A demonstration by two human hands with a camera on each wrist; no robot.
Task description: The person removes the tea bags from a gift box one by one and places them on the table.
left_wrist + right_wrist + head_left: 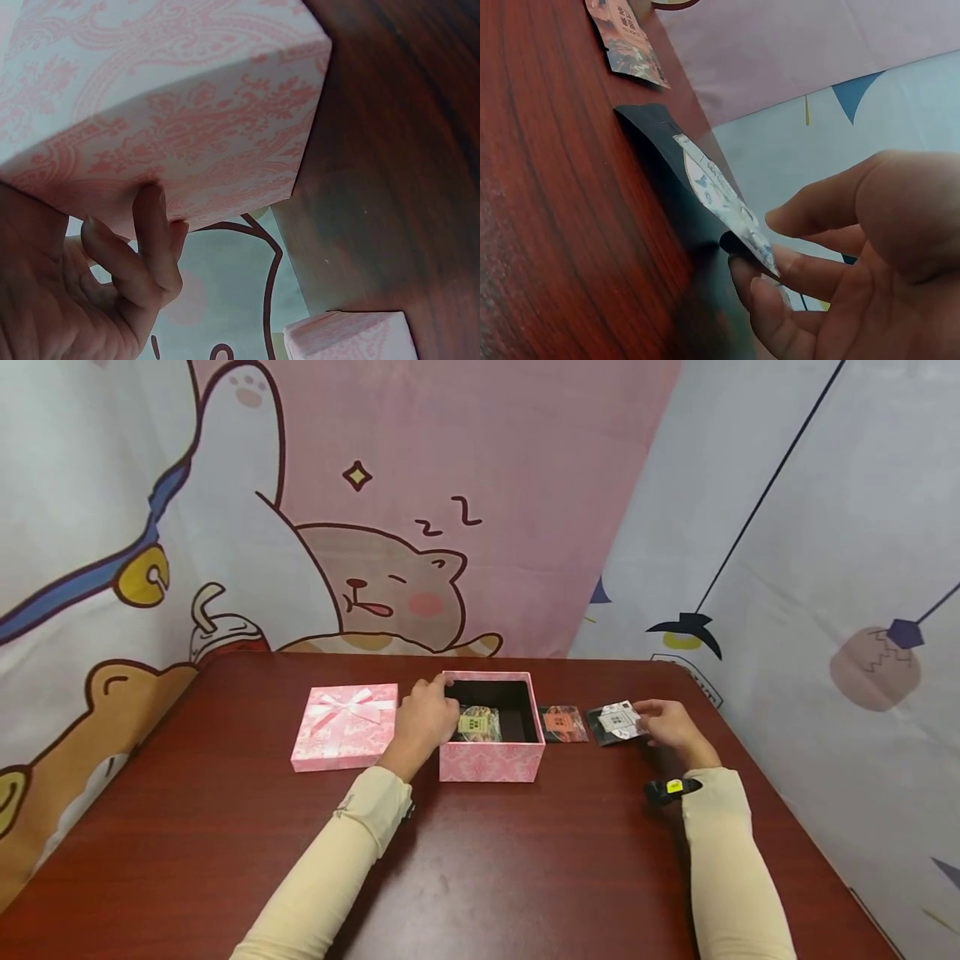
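An open pink patterned box (491, 762) stands mid-table. My left hand (424, 720) holds its left wall, with curled fingers (154, 240) against the outside of the box (187, 112). A yellowish packet (478, 724) lies inside the box, right by that hand. Right of the box, my right hand (670, 724) pinches a black packet with a white label (617, 722) by its edge, just above the table. In the right wrist view the fingertips (776, 270) grip that packet (660, 150) at its near corner.
The box's pink lid with a bow (345, 727) lies to the left of the box, also seen as the lid (349, 335). An orange packet (564, 723) (626, 37) lies between the box and the black packet. Cartoon curtains close off the dark wooden table (480, 860) at the back and sides.
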